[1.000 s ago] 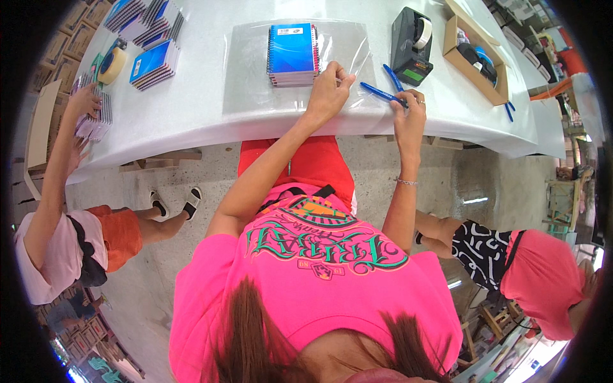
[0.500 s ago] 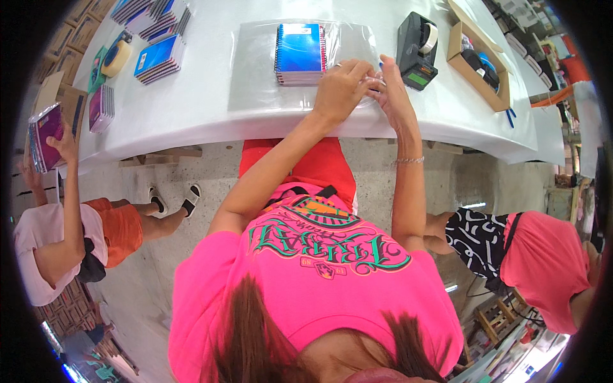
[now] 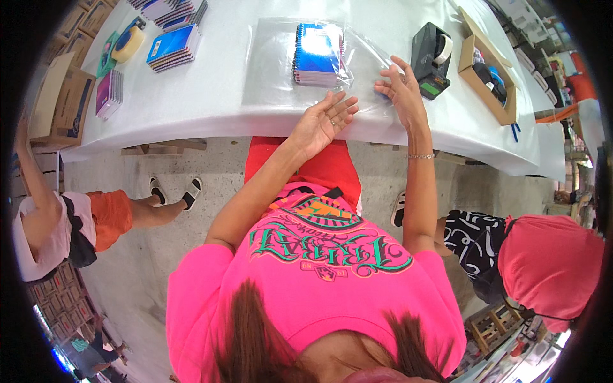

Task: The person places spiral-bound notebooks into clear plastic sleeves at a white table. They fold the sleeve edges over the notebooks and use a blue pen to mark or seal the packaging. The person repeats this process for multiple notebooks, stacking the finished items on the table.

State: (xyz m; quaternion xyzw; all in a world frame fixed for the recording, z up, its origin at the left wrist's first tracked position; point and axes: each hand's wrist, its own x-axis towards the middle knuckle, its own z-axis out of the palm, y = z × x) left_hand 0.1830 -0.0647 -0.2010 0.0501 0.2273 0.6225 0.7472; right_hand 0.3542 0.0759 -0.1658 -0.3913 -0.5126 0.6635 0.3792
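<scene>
The clear plastic sheet point(image 3: 274, 57) lies spread flat on the white table point(image 3: 211, 102), reaching from the far side down to the near edge in front of the person. On its middle sits a stack of blue spiral notebooks point(image 3: 317, 54), and part of the sheet is folded loosely up over the stack's right side. The left hand point(image 3: 321, 121) hovers palm-up at the near edge of the table, fingers spread and relaxed, gripping nothing; whether it touches the sheet cannot be told. The right hand point(image 3: 399, 89) is also loose and spread, its fingertips resting at the sheet's right edge, just right of the stack; a small blue thing shows under its fingers, too hidden to identify.

Beyond the right hand stands a black tape dispenser point(image 3: 431, 60), and further right an open cardboard box point(image 3: 486, 76) holding dark items. To the far left of the table lie another stack of blue notebooks point(image 3: 172, 46), a small purple stack point(image 3: 108, 92), and a yellow roll of tape point(image 3: 129, 43) in a green holder. Blue pens point(image 3: 514, 131) lie near the table's right edge. Another person in orange shorts point(image 3: 108, 214) stands at the left.
</scene>
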